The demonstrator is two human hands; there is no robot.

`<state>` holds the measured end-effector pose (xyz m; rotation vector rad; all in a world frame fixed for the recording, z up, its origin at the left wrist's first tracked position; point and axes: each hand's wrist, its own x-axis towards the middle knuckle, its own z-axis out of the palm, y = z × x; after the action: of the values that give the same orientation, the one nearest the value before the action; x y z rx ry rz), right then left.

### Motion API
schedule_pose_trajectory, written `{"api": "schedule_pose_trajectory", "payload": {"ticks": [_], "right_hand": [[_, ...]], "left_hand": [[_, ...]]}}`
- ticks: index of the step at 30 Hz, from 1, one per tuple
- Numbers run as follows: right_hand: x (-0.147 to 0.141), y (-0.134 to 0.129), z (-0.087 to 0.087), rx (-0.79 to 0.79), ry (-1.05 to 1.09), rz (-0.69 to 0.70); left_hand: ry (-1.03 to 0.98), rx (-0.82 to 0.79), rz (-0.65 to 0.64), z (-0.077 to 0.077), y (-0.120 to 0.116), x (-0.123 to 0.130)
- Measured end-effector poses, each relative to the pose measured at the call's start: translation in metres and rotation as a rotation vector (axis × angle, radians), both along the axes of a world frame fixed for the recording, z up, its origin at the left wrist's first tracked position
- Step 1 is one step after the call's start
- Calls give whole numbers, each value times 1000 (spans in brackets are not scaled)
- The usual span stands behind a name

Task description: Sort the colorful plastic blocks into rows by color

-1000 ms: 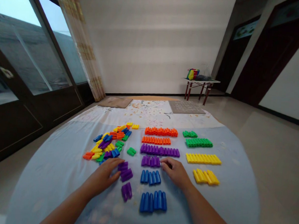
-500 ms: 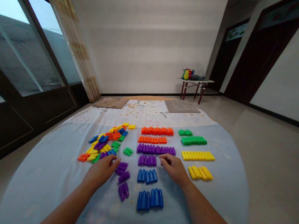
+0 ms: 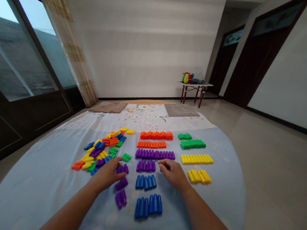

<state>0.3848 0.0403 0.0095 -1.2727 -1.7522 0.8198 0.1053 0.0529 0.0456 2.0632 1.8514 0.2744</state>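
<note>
On the pale blue sheet [image 3: 46,177], the left hand [image 3: 108,175] rests flat with fingers spread, touching loose purple pegs [image 3: 122,169], while the right hand [image 3: 174,173], fingers loosely curled and holding nothing, sits beside the short purple row [image 3: 145,165]

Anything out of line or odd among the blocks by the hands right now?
Yes. The loose purple blocks by the left hand lie at angles, outside the neat rows. The mixed pile farther left is jumbled colours. The right hand rests beside the short purple row.
</note>
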Motion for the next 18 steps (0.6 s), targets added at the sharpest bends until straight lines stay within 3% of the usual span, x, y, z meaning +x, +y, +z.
{"api": "schedule_pose_trajectory", "payload": {"ticks": [4, 8, 12, 18], "right_hand": [[1, -4, 2, 0, -105, 71], [7, -2, 0, -109, -228, 31], [13, -2, 4, -141, -343, -50], [18, -8, 13, -184, -462, -100]], "left_hand": [[35, -11, -31, 3, 4, -3], [-27, 117, -78, 17, 13, 6], [-43, 233, -184, 32, 33, 35], [-44, 199, -348, 37, 67, 93]]}}
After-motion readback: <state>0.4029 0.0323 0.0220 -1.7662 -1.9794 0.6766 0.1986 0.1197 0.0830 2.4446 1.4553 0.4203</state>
